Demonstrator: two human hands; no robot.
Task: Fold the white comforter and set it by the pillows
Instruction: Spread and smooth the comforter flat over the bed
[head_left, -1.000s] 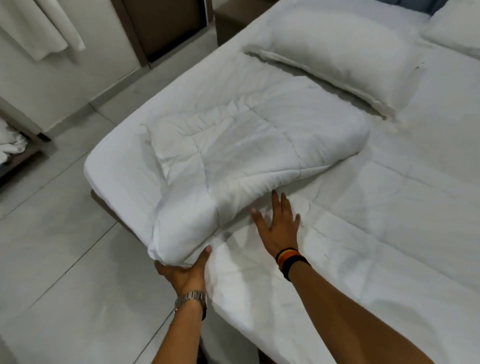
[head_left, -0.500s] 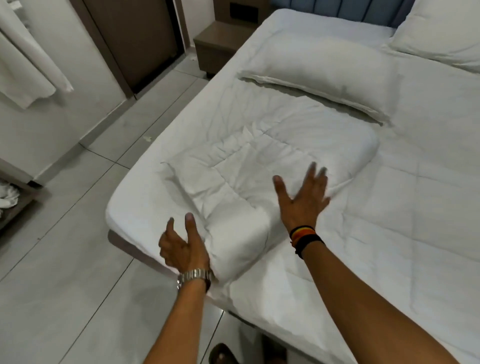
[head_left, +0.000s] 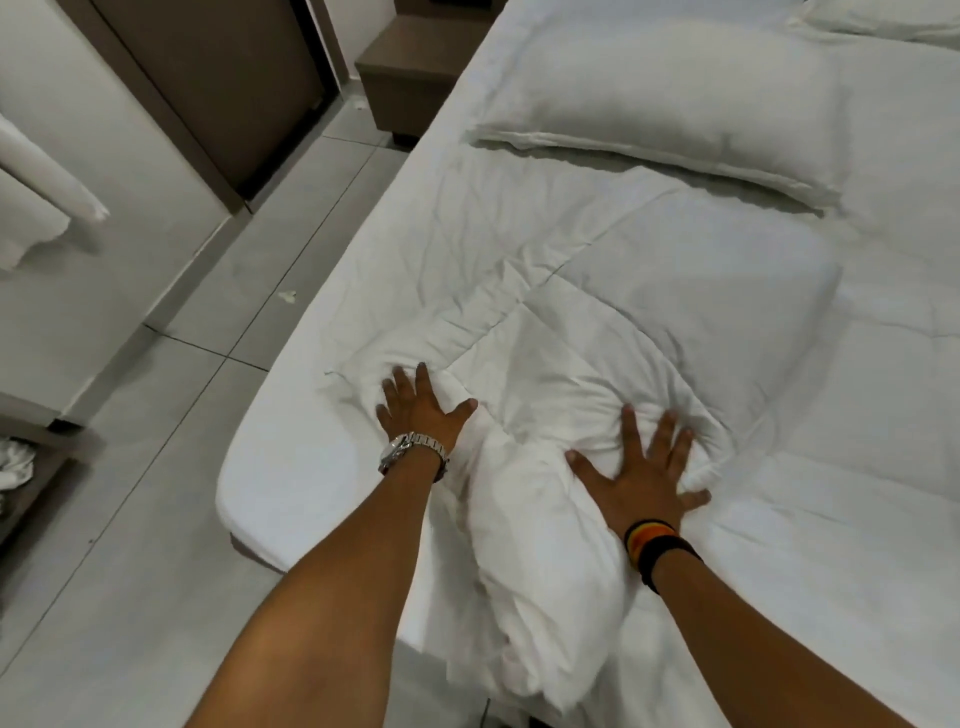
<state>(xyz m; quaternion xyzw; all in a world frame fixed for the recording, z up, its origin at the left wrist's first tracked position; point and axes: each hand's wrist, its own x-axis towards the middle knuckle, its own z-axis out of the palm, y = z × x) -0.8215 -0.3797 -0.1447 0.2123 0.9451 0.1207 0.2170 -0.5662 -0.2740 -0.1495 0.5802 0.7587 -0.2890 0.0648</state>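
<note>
The white comforter (head_left: 639, 312) lies as a folded, rumpled bundle on the left side of the bed, its far edge close to a long white pillow (head_left: 670, 98). A thick fold bulges toward me between my arms. My left hand (head_left: 418, 410) presses flat on the comforter's near left corner, fingers spread, a metal watch on the wrist. My right hand (head_left: 641, 467) presses flat on the near right part, fingers spread, a striped band on the wrist. Neither hand grips anything. A second pillow (head_left: 883, 21) shows at the top right.
The bed (head_left: 291, 467) has its near left corner beside grey floor tiles (head_left: 130, 571). A brown nightstand (head_left: 415, 67) stands by the bed's head, next to a dark door (head_left: 223, 78). White cloth (head_left: 36, 197) hangs at far left, and a low shelf (head_left: 21, 467) holds crumpled fabric.
Both hands moved forward onto the comforter and now press flat on it. The left hand let go of the bundle's near edge. The view came closer to the pillows.
</note>
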